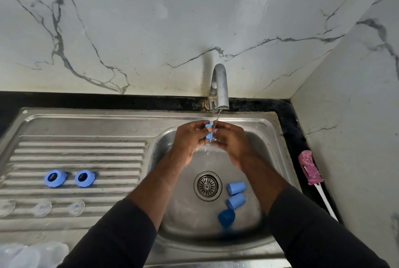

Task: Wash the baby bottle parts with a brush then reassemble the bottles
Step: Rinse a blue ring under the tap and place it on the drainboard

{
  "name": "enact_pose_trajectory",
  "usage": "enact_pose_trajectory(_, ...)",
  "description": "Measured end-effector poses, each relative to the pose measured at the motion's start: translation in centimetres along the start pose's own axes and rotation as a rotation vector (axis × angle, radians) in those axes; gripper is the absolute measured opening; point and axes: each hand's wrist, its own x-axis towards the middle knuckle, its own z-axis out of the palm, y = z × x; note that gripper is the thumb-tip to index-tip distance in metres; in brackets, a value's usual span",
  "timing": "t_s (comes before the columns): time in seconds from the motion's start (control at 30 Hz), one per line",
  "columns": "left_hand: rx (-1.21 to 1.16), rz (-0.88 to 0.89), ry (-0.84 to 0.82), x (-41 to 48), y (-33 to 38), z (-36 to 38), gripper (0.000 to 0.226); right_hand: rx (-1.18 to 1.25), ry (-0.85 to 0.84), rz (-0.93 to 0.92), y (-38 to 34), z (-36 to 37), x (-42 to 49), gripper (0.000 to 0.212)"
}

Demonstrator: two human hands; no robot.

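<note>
Both hands [212, 138] hold blue ring [209, 133] under tap [219, 88] stream

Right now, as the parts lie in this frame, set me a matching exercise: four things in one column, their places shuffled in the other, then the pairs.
Things
1. rings
2. caps
3. brush
4. blue part

Places
A. on the black counter, right of the basin
B. under the running tap, held between the left hand and right hand
C. in the basin, by the drain
D. on the ribbed drainboard

Pairs: 1-D, 2-C, 3-A, 4-B
</note>
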Motion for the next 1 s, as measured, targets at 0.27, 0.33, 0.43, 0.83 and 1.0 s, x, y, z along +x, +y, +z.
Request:
enact_pose_trajectory(0.27,0.247,0.112,-0.164,-0.5,-0.2,0.0,0.036,-0.019,0.014,0.085,0.5,-0.9,0.2,0.023)
enact_pose_trajectory(0.33,0.365,0.166,-0.121,-0.2,-0.3,0.3,0.038,0.017,0.006,0.100,0.8,-1.2,0.1,0.015)
enact_pose_trajectory(0.43,0.556,0.224,-0.045,0.3,-0.5,0.3,0.044,0.168,0.001,0.091,0.8,-1.5,0.1,0.019)
enact_pose_trajectory(0.83,0.439,0.266,0.024,0.6,-0.5,-0.4,0.032,0.285,0.012,0.152,0.1,-1.0,0.5,0.033)
enact_pose_trajectory(1.0,0.399,0.248,0.028,0.7,-0.3,-0.3,0.032,0.313,0.025,0.145,0.4,-0.7,0.8,0.024)
